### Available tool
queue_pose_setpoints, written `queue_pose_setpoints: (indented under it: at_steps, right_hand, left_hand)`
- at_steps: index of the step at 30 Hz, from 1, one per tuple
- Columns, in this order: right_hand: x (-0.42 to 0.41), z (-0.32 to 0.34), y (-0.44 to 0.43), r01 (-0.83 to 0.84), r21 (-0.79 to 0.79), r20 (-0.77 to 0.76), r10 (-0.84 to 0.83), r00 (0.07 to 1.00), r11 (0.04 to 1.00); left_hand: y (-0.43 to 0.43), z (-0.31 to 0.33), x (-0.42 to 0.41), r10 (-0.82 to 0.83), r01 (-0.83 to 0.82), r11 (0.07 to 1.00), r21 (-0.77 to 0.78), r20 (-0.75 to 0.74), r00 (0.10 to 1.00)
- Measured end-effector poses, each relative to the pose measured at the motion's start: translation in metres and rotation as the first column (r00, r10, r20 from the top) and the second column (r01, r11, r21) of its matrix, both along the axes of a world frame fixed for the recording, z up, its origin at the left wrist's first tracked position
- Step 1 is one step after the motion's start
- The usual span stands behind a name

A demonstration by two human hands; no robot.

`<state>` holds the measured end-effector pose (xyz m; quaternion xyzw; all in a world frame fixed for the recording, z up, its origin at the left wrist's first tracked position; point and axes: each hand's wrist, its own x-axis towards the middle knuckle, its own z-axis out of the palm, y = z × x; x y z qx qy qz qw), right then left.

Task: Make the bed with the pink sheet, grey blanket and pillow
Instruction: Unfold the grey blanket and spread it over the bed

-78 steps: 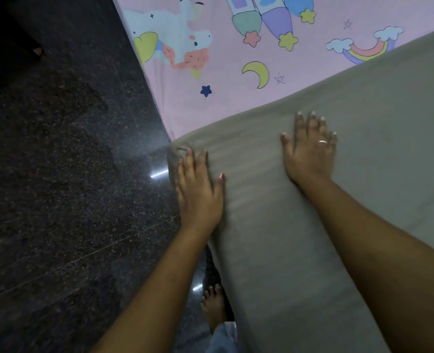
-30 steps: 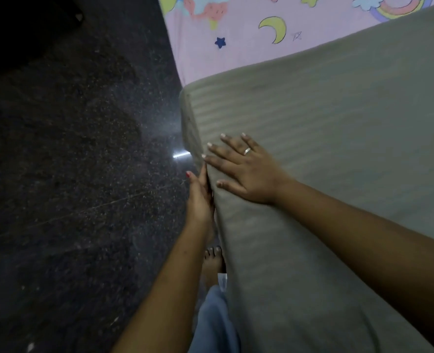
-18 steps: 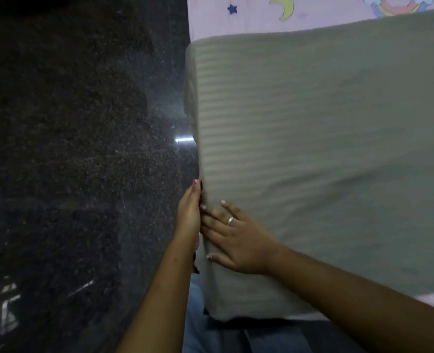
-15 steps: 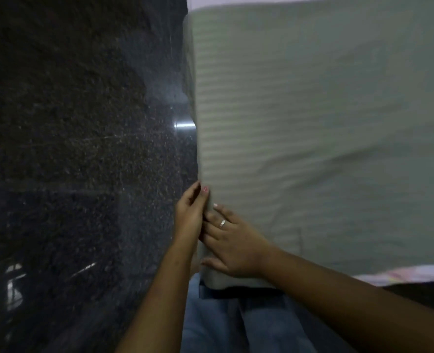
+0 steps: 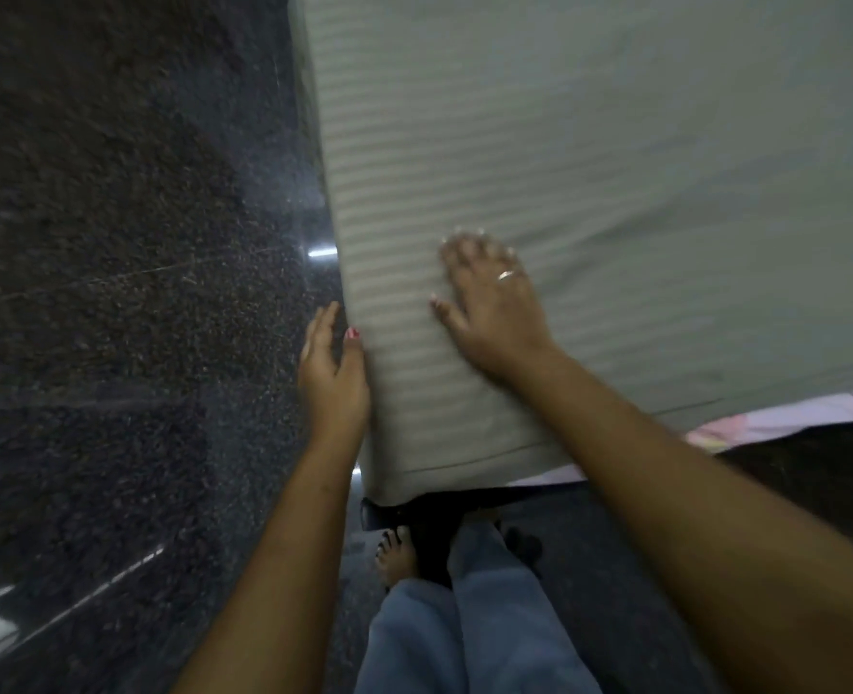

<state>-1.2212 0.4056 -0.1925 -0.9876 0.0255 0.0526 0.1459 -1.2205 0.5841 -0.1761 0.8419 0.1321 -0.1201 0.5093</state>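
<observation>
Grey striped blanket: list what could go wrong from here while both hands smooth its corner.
1. The right hand, flat on the grey striped blanket, could drag it sideways and bare more of the pink printed sheet peeking below its hem.
2. The left hand touches only the side edge; that edge overhangs the dark polished floor and might slip down onto it.

No readable text
The grey blanket (image 5: 589, 152) and pink sheet (image 5: 790, 418) bear no legible words, labels or numbers.

Grey blanket (image 5: 589, 192) of matt ribbed cloth, dark speckled floor (image 5: 114, 242) of glossy polished stone
</observation>
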Motion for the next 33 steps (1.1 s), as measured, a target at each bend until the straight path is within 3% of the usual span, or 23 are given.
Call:
queue_pose_setpoints:
  at_steps: [2,5,9,12,14,18,19,21,23,24,26,28,30,33]
  right_hand:
    - [-0.022,-0.002,0.041,0.051,-0.055,0.008,-0.05,0.999,0.997]
    - [-0.048,-0.002,0.074,0.081,-0.042,0.012,-0.08,0.997,0.996]
    - [-0.081,-0.004,0.02,0.198,-0.064,-0.057,-0.201,0.978,0.978]
    - [-0.124,-0.006,-0.056,0.389,-0.212,-0.029,-0.403,0.915,0.897]
    - [-0.149,-0.001,-0.104,0.539,-0.251,-0.04,-0.564,0.825,0.804]
    - [-0.155,0.012,-0.137,0.833,-0.237,-0.07,-0.864,0.499,0.501]
    - [-0.145,0.014,-0.126,0.838,-0.233,-0.051,-0.866,0.497,0.494]
    - [-0.113,0.018,-0.087,0.748,-0.169,0.006,-0.759,0.652,0.641]
    - [-0.082,0.014,-0.033,0.44,-0.093,0.008,-0.441,0.898,0.893]
    - [-0.07,0.012,-0.009,0.25,-0.068,-0.027,-0.252,0.967,0.966]
    - [-0.058,0.006,0.006,0.062,-0.028,-0.099,-0.064,0.993,0.998]
    - [-0.057,-0.003,-0.026,0.112,-0.041,-0.115,-0.116,0.987,0.993]
    - [-0.067,-0.008,-0.082,0.265,-0.108,-0.104,-0.276,0.956,0.958]
    - [-0.103,-0.003,-0.176,0.516,-0.264,-0.101,-0.556,0.825,0.815]
  left_hand:
    - [-0.015,0.005,-0.001,-0.121,0.11,0.988,0.109,0.092,0.988]
    - [-0.038,0.009,-0.018,-0.37,0.335,0.896,0.293,0.07,0.927]
    - [-0.042,0.003,-0.051,-0.561,0.505,0.724,0.47,-0.024,0.827]
    - [-0.037,-0.002,-0.069,-0.678,0.552,0.563,0.614,-0.038,0.734]
    - [-0.036,-0.001,-0.074,-0.678,0.546,0.546,0.635,-0.048,0.734]
    - [-0.047,0.006,-0.074,-0.647,0.559,0.596,0.577,-0.066,0.759]
    - [-0.051,0.007,-0.072,-0.638,0.556,0.615,0.559,-0.061,0.767]
    - [-0.06,0.008,-0.068,-0.619,0.546,0.647,0.532,-0.052,0.784]
    - [-0.068,0.006,-0.06,-0.587,0.519,0.683,0.515,-0.037,0.809]
    - [-0.071,0.006,-0.055,-0.564,0.499,0.705,0.504,-0.027,0.825]
    - [-0.073,0.004,-0.046,-0.537,0.474,0.73,0.493,-0.017,0.844]
    - [-0.072,0.004,-0.043,-0.559,0.49,0.689,0.535,-0.04,0.829]
    - [-0.071,0.004,-0.045,-0.586,0.51,0.633,0.582,-0.069,0.807]
    - [-0.074,0.007,-0.046,-0.601,0.544,0.582,0.605,-0.131,0.788]
